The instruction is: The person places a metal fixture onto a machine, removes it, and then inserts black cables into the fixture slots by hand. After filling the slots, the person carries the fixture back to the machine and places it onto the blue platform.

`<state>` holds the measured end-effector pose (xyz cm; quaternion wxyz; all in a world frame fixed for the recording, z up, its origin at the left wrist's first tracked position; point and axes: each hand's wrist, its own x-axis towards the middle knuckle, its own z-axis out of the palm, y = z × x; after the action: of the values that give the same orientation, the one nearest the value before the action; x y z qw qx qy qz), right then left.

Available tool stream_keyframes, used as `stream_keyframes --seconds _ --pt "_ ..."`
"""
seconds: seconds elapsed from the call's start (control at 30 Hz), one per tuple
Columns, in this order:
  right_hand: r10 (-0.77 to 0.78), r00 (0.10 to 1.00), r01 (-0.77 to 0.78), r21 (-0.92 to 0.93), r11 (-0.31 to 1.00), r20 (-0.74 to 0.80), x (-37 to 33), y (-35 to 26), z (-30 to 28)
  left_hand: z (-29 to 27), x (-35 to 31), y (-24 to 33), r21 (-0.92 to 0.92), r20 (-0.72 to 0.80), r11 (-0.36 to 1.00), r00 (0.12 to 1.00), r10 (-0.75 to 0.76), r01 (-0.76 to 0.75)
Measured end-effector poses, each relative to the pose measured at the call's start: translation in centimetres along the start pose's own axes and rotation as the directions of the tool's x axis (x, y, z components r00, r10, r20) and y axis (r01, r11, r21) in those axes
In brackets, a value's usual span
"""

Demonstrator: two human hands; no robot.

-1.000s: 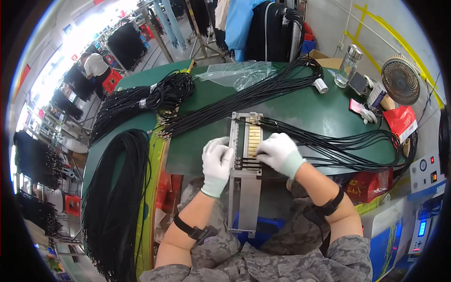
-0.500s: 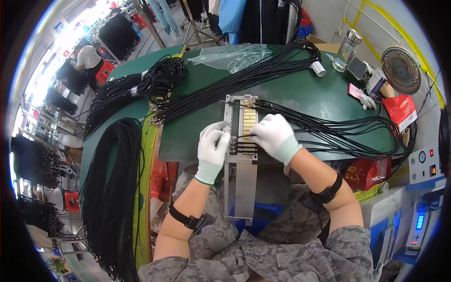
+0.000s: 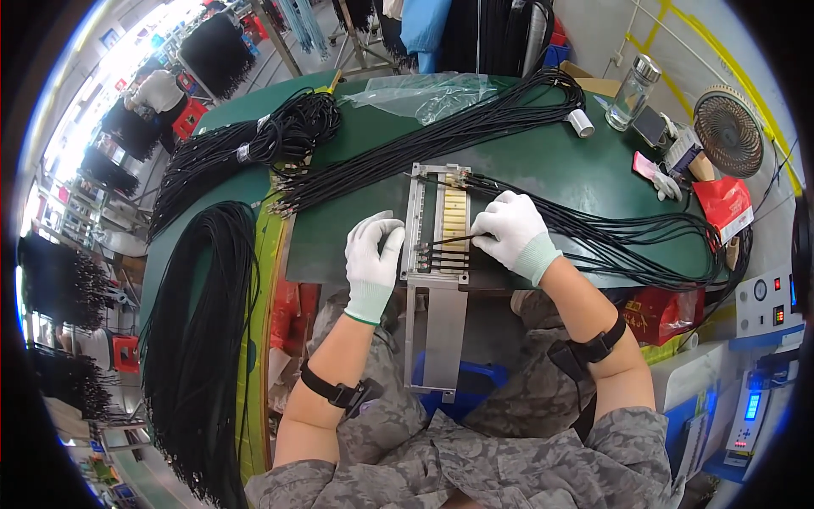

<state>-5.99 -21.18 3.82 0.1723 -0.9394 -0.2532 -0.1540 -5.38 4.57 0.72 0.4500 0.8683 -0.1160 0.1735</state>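
Observation:
A metal cable fixture (image 3: pixel 415 208) with a row of cream-yellow blocks (image 3: pixel 454 222) lies across the front edge of the green table. In a white glove, my right hand (image 3: pixel 513 231) pinches a black cable (image 3: pixel 458 242) just right of the blocks. That cable runs leftward over the fixture to its left rail. Nearer me, several other black cables (image 3: pixel 448 261) lie across the fixture. My left hand (image 3: pixel 373 250), also gloved, hovers beside the left rail with thumb and fingers parted and nothing visible in them.
Cable bundles (image 3: pixel 424 140) stretch across the green table (image 3: pixel 356 233), and another bundle (image 3: pixel 199 339) hangs over its left side. Loose cables (image 3: pixel 610 229) fan out to the right. A glass bottle (image 3: pixel 632 93), a fan (image 3: pixel 727 131) and a red packet (image 3: pixel 722 204) stand at the right.
My left hand has drawn back leftward from the fixture's rail. My right hand has shifted slightly right, still pinching the cable. The view has tilted a little.

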Motion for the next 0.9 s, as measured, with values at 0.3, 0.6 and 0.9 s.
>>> stream_keyframes --seconds 0.3,0.6,0.9 --pt "-0.024 1.000 0.023 -0.058 0.998 -0.017 -0.3 -0.1 0.1 0.0 -0.1 -0.7 0.062 0.059 0.997 0.998 0.032 -0.036" --pt "-0.057 0.998 0.054 -0.067 0.996 -0.041 -0.4 -0.9 0.2 0.1 -0.4 0.3 -0.004 0.141 0.999 0.989 0.048 -0.048" --pt "0.198 0.946 -0.175 0.110 0.978 -0.256 0.3 2.4 -1.9 1.8 -0.5 2.6 0.351 0.412 0.800 0.848 0.334 -0.486"
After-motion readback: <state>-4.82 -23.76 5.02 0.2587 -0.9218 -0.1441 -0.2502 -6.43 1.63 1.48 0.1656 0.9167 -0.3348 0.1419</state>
